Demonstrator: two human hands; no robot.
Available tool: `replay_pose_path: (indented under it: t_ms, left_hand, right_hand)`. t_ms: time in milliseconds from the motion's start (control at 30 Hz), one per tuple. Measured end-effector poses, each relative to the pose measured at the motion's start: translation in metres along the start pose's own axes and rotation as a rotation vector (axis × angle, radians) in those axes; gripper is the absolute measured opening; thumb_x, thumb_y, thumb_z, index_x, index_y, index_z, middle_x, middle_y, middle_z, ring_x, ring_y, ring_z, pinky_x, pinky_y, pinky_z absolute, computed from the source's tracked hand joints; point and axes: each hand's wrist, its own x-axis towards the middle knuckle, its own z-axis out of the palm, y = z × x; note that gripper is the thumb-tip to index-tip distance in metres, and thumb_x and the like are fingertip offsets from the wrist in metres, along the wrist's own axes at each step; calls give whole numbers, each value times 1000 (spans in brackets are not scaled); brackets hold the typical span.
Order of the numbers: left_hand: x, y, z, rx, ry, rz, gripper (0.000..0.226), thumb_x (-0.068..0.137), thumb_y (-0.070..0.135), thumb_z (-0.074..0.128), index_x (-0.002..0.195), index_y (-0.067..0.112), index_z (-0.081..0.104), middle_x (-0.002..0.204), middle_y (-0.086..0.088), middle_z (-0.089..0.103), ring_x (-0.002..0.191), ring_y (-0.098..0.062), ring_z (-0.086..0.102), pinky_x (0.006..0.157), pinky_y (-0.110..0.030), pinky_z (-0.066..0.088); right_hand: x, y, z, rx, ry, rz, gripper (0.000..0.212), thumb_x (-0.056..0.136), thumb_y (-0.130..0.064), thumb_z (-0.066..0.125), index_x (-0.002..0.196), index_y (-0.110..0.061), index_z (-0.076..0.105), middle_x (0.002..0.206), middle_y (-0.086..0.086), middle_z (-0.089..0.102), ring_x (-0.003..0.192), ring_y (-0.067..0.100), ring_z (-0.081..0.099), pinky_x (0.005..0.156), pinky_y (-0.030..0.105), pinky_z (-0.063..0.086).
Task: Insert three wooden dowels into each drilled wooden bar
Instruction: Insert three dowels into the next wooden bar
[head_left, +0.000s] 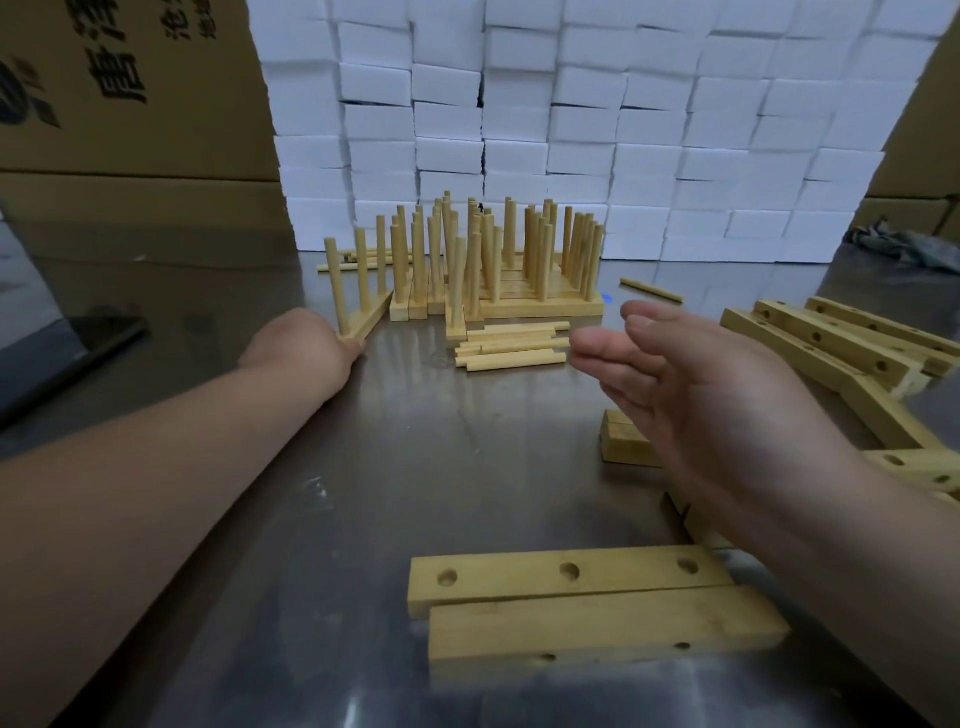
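Note:
My left hand (306, 345) lies far out on the metal table and pinches the near end of a bar with three upright dowels (363, 319), at the left of a cluster of finished bars with dowels (493, 265). My right hand (701, 400) hovers open, fingers straight and pointing left toward a small pile of loose dowels (511, 345). Two bars lie side by side nearest me: one drilled bar (571, 571) shows three empty holes upward, the other bar (602, 629) has its holes on the side face. A heap of drilled bars (836, 345) lies at the right.
A wall of white boxes (597, 130) closes the back. Cardboard cartons (130, 104) stand at the left, with a dark flat object (104, 335) on the table below them. A single dowel (652, 290) lies behind my right hand; a grey rag (906, 249) lies far right.

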Motion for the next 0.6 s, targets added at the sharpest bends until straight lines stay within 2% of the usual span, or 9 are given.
replay_pose_path:
  t_ms: [133,200,300,467,600]
  left_hand:
    - [16,8,6,104,31,10,43,90,42,52,67,6,49,70,-11,49,57,-23,43,53,-32,32]
    - [24,13,10,131,33,40,44,90,42,52,63,8,43,67,-9,46,55,-22,41,50,-31,30]
    - [39,21,16,172,5,120,45,90,45,49,65,8,47,69,-9,49,58,-22,45,47,-29,29]
    - [57,25,23,217,-31,200,48,87,55,44,78,9,56,73,-9,54,63,-22,50,48,-28,33]
    - [60,29,27,275,-35,255,46,88,52,41,88,8,55,73,-7,50,64,-20,47,50,-28,33]
  right_hand:
    - [-1,0,0,-18,-5,4,23,92,-12,47,115,-12,49,84,7,74,84,14,71,66,11,53]
    - [-1,0,1,-21,-7,8,22,92,-12,47,114,-12,50,83,7,74,83,14,71,64,11,53]
    - [-1,0,0,-29,-16,15,20,92,-12,48,111,-13,52,79,7,74,81,15,71,63,12,53]
    - [-2,-1,1,-42,-37,11,16,91,-12,48,106,-14,53,76,8,74,79,17,72,70,14,54]
    - [-4,-2,1,-67,-52,10,14,91,-12,48,103,-14,54,74,7,73,78,18,72,71,15,54]
